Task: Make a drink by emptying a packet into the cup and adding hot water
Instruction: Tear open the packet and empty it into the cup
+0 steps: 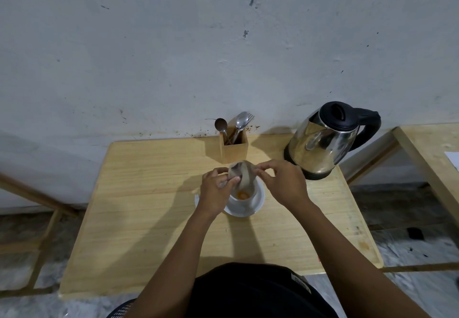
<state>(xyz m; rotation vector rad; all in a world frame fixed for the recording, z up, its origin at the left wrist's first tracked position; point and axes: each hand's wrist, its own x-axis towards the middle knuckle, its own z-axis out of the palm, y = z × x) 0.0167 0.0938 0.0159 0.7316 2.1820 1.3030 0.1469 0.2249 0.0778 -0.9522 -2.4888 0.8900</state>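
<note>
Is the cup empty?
No. Orange powder lies in the bottom of the white cup, under the packet that the left hand and right hand hold over it.

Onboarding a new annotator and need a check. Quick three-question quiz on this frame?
1. True or false: the kettle stands upright on the table, untouched.
2. The left hand and right hand both pinch the packet over: A) the cup B) the kettle C) bare table.
3. Fill in: the powder in the cup is ___.
Key: 1 true; 2 A; 3 orange.
</note>
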